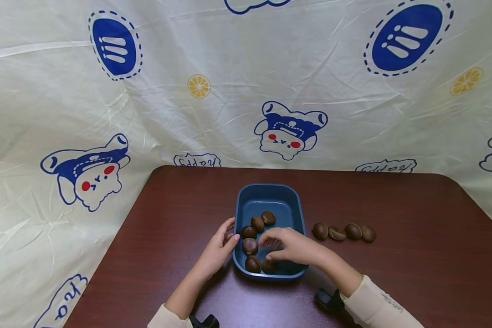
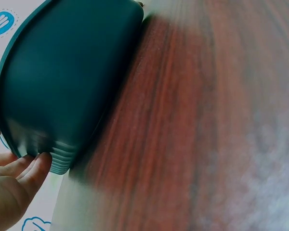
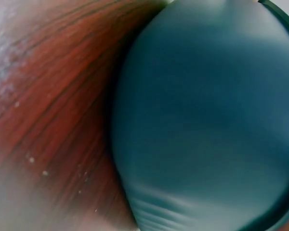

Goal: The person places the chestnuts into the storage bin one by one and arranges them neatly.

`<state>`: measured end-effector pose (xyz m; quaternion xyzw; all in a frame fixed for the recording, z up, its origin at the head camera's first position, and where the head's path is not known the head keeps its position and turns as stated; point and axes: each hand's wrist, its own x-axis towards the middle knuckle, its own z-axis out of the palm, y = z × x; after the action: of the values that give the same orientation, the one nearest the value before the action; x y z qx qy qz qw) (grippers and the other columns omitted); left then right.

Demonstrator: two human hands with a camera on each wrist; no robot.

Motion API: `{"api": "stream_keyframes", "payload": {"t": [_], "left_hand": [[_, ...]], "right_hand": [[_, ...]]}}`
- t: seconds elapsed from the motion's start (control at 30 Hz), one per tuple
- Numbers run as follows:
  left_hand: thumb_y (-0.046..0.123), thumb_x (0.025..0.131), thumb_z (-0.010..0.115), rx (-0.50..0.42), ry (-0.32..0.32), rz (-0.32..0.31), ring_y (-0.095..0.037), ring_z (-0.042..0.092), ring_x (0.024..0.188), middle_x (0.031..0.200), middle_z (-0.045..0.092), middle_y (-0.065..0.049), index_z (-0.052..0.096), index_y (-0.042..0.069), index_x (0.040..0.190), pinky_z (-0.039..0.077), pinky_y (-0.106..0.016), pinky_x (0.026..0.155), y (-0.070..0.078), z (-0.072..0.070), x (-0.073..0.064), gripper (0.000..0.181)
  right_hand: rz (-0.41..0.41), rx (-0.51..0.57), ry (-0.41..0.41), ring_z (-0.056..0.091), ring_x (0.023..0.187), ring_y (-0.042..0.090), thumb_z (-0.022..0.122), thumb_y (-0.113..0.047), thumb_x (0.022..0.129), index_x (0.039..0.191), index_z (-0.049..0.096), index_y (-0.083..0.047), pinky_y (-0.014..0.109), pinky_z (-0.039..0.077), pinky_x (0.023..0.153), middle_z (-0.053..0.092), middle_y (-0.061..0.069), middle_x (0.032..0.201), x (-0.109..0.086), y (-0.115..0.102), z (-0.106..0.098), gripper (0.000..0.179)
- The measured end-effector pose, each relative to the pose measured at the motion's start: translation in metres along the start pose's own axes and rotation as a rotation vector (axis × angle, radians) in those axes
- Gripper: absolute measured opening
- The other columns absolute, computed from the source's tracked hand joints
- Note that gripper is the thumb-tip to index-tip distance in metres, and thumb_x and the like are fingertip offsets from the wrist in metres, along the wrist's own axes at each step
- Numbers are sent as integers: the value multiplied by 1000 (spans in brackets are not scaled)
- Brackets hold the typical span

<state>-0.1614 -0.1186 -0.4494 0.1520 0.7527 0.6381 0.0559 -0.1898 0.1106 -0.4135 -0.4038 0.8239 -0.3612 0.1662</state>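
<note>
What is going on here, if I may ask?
A person's left hand rests against a blue rounded-rectangular tray. The right hand reaches inside among round brown chestnuts; whether it grips one is unclear. Four more chestnuts sit in a row on the reddish-brown wood-grain table, right of the tray.

Chestnuts (image 1: 249, 246) lie inside a tray (image 1: 287, 205); a row of four (image 1: 353, 231) lies to its right
The tray stands on a table (image 1: 414, 273), a sheet (image 1: 229, 123) behind; the left hand (image 1: 219, 246) is at its left wall; the right hand (image 1: 291, 246) is over its near half
</note>
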Motion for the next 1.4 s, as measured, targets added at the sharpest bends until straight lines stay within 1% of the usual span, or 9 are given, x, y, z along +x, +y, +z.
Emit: {"api": "stream_keyframes", "payload": {"t": [0.27, 0.47, 0.7, 0.87, 0.97, 1.1, 1.2, 1.37, 1.4], "left_hand": [[12, 95, 44, -5, -1, 11, -38, 40, 118, 134, 31, -27, 23, -4, 137, 38, -45, 91, 1, 0, 0, 50], [15, 95, 45, 2, 3, -4, -36, 41, 118, 135, 32, -25, 24, -3, 137, 37, -46, 92, 1, -1, 0, 50], [16, 95, 46, 12, 10, -11, -35, 41, 118, 134, 34, -24, 26, -1, 137, 37, -46, 92, 1, -1, 0, 50], [16, 95, 45, 15, 14, -9, -35, 41, 118, 134, 34, -24, 26, -1, 137, 35, -47, 93, 0, -1, 0, 49], [16, 95, 45, 19, 15, -11, -36, 40, 118, 134, 34, -23, 26, 0, 137, 35, -47, 93, 0, -1, 0, 49], [17, 95, 46, 21, 17, -14, -35, 41, 118, 134, 35, -23, 26, 0, 138, 36, -47, 93, 0, -1, 0, 49], [16, 95, 46, 19, 18, -16, -35, 41, 118, 133, 35, -23, 26, 0, 137, 36, -46, 93, 1, -1, 0, 49], [15, 95, 45, 12, 11, -6, -36, 41, 118, 133, 34, -25, 26, -1, 137, 36, -47, 93, 2, 0, -1, 49], [13, 95, 45, 11, 8, -9, -38, 40, 118, 133, 34, -26, 25, -3, 137, 35, -48, 93, 7, 0, -2, 49]], "right_hand": [[8, 75, 171, 56, 93, 25, 66, -16, 82, 111, 56, -9, 36, 45, 82, 59, 7, 106, -10, 1, -8, 31], [30, 106, 282, 56, 96, 28, 65, -25, 83, 114, 55, -14, 44, 45, 81, 59, 1, 107, -28, 5, -24, 34], [137, 54, 434, 58, 95, 25, 65, -24, 83, 113, 57, -12, 35, 48, 77, 60, 7, 107, -61, 16, -49, 34], [188, -70, 505, 58, 94, 18, 64, -22, 84, 113, 56, -13, 29, 48, 74, 59, 6, 109, -90, 32, -67, 32], [237, -153, 530, 57, 94, 13, 63, -23, 85, 114, 55, -14, 28, 48, 74, 58, 5, 110, -108, 42, -75, 31], [323, -221, 539, 57, 96, 22, 62, -26, 85, 115, 54, -13, 30, 48, 72, 58, 6, 111, -129, 57, -84, 34], [378, -240, 529, 56, 98, 33, 62, -28, 85, 117, 53, -9, 37, 47, 72, 57, 13, 113, -142, 69, -89, 38], [459, -233, 477, 53, 99, 37, 62, -31, 85, 119, 50, -3, 45, 45, 71, 55, 21, 113, -156, 88, -92, 46], [469, -228, 465, 52, 100, 38, 62, -31, 85, 119, 50, -2, 47, 45, 72, 55, 22, 113, -158, 93, -91, 47]]}}
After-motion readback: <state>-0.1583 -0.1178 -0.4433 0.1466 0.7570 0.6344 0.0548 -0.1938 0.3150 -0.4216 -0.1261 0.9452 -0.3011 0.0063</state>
